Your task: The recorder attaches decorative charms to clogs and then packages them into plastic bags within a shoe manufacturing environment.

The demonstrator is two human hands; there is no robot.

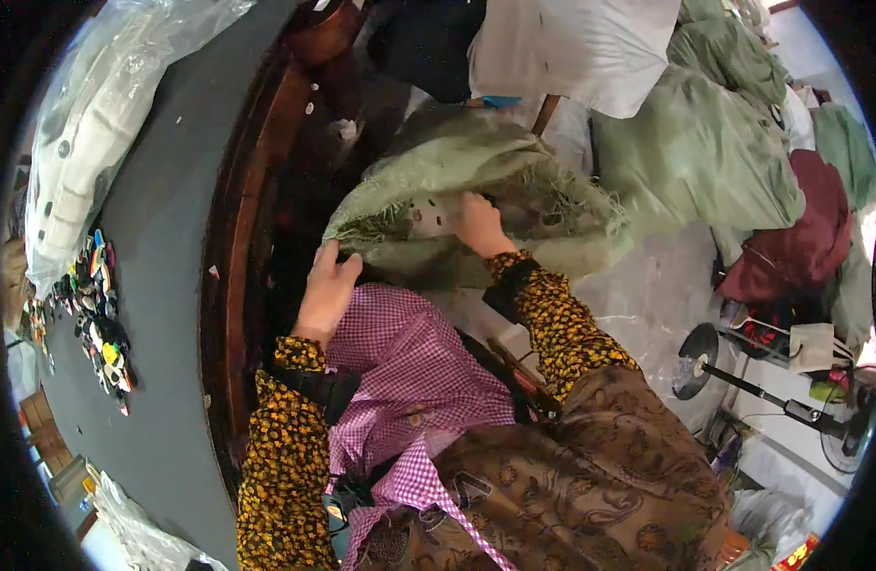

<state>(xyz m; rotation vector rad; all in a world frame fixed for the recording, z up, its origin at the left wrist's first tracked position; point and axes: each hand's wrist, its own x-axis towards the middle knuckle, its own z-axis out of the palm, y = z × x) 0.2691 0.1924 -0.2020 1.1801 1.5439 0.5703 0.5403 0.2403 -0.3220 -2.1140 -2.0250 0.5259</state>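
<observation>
A pale green woven sack (438, 157) with frayed edges lies with its mouth open in front of me. My left hand (328, 288) is closed on the near left rim of the sack, thumb and fingers pinching the fabric. My right hand (480, 226) reaches into the mouth with its fingers curled down. Beneath those fingers is whitish material with dark spots (428, 217) inside the sack. Whatever the right fingers hold is too small or hidden to make out.
To the left runs a dark grey tabletop (171, 314) bearing a pile of small colourful pieces (100, 314) and a plastic-wrapped white roll (100, 143). Full green sacks (695, 152) and a maroon bundle (790, 238) stand at right. A standing fan (852, 423) is at far right.
</observation>
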